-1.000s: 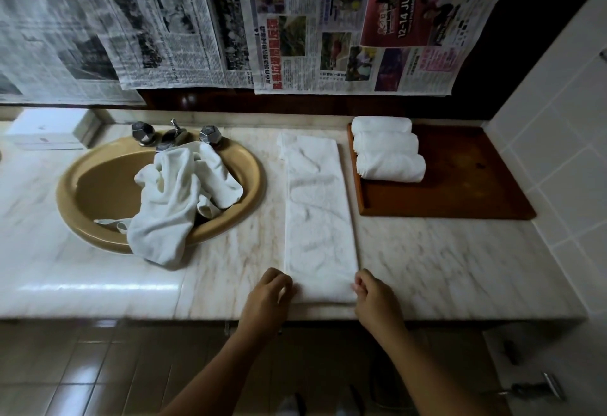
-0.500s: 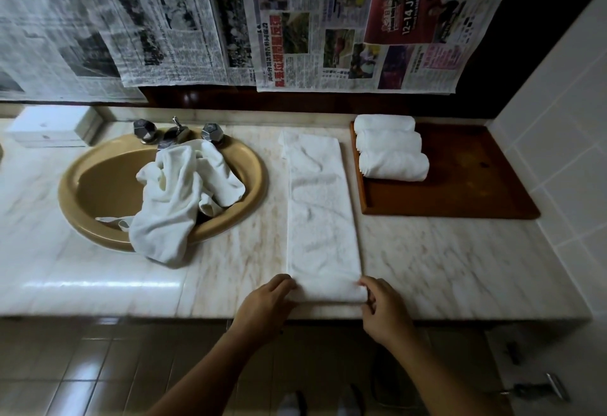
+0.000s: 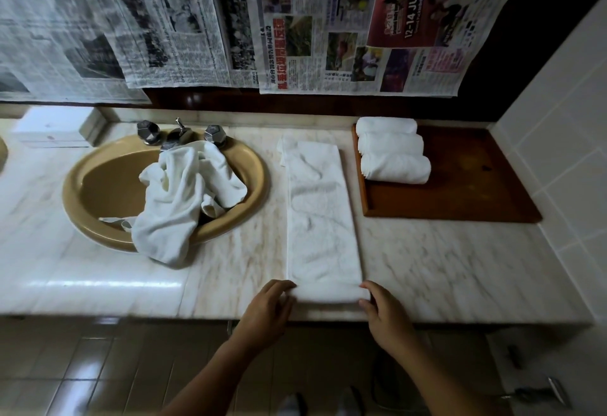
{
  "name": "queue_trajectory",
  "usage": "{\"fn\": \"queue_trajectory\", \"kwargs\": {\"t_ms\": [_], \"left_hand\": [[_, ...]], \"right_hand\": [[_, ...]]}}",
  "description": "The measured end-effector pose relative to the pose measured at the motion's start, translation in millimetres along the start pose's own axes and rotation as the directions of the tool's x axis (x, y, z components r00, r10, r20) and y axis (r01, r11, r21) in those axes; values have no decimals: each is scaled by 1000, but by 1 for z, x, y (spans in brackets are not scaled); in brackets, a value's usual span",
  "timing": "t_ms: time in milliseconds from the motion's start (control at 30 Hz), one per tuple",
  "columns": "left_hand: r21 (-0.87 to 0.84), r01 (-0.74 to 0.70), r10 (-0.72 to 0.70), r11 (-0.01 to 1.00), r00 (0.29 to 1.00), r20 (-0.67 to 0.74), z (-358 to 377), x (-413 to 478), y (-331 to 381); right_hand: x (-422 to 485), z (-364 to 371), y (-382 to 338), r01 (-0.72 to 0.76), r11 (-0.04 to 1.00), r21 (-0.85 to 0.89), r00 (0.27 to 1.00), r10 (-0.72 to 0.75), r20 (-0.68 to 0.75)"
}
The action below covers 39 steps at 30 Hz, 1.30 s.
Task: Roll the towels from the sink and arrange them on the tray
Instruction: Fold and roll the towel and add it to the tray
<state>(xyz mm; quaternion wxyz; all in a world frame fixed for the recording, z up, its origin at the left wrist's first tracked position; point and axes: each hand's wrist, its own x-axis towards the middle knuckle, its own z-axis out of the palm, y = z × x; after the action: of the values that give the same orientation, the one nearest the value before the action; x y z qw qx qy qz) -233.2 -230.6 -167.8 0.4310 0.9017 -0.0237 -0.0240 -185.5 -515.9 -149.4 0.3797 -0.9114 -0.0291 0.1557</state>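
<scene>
Three rolled towels [image 3: 392, 154] lie side by side against the back left corner of the wooden tray [image 3: 460, 192] in the head view, packed tight, I judge, to leave room for more. The folded towel [image 3: 320, 215] I am working on lies as a long narrow strip on the marble counter [image 3: 460, 268] between the sink [image 3: 98, 192] and the tray, running away from me so that I can roll it straight forward. Its near end is turned over into the first small roll at the counter's edge. My left hand [image 3: 267, 312] curls its fingers round the left end of that roll and my right hand [image 3: 386, 312] pinches the right end, one at each side to keep the roll even. A loose heap of towels [image 3: 184, 199] sits in the sink, draped over its front rim, below the faucet [image 3: 179, 134], so I reckon the task is about half done.
</scene>
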Motion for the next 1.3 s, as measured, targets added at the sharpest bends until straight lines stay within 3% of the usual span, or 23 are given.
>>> {"fn": "queue_trajectory", "kwargs": {"t_ms": [233,500,833,900,1000,1067,1167,1300], "left_hand": [[-37,116,-117,993,993,-26,2,5,5],[36,234,-232,971,970,-70,9,20,5],[-44,381,-382,924,906,-183,10,28,21],[-37,336,-336,941,915,-223,6,26,22],[99,77,-49,992,966,-254,5,20,16],[230,-53,106,972,969,-222,6,15,10],[380,-113,195,918,963,-184,6,6,6],[427,-174,239,887,965,-104,0,-2,3]], "right_hand": [[4,0,-13,-127,992,23,991,126,52],[23,4,-21,-193,974,-116,977,201,70],[29,3,-31,-240,962,-131,971,235,-51],[27,4,-31,-205,974,-100,977,198,-74],[23,11,-26,-37,990,-136,994,23,-104],[20,19,-20,86,985,-149,982,-109,-155],[17,23,-10,155,979,-130,954,-182,-237],[10,16,-1,265,952,-152,932,-293,-213]]}}
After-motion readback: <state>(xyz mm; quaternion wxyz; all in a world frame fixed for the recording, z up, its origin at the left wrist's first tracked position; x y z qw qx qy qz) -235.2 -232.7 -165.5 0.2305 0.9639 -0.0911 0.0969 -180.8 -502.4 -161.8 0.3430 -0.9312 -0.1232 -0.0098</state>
